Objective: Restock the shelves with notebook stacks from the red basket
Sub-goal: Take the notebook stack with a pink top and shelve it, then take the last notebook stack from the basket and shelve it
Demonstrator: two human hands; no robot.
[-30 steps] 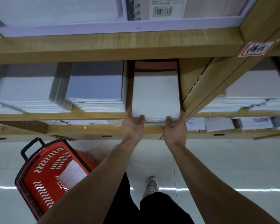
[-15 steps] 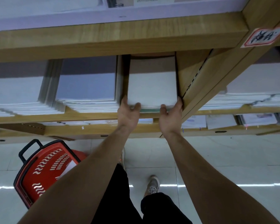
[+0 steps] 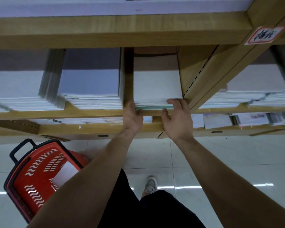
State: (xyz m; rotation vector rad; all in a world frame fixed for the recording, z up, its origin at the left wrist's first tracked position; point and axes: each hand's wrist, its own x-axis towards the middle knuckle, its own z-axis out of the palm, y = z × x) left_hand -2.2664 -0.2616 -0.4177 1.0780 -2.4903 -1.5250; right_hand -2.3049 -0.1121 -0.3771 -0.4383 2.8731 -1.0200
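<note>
The notebook stack [image 3: 156,84] has slid deeper onto the shelf [image 3: 89,113]. The left grip [image 3: 132,120] curls round its front-left corner, and the right grip [image 3: 178,120] pinches its front-right edge.

Setting: a stationery shop aisle. Wooden shelves [image 3: 115,28] are built in tiers and divided into bays. A notebook stack [image 3: 156,84] of identical white copies is laid flat in each bay. A red-bordered printed label [image 3: 264,35] is stuck to an upright. A red basket [image 3: 31,175] of the shopping kind is stood on a glossy tiled floor [image 3: 229,155].
</note>
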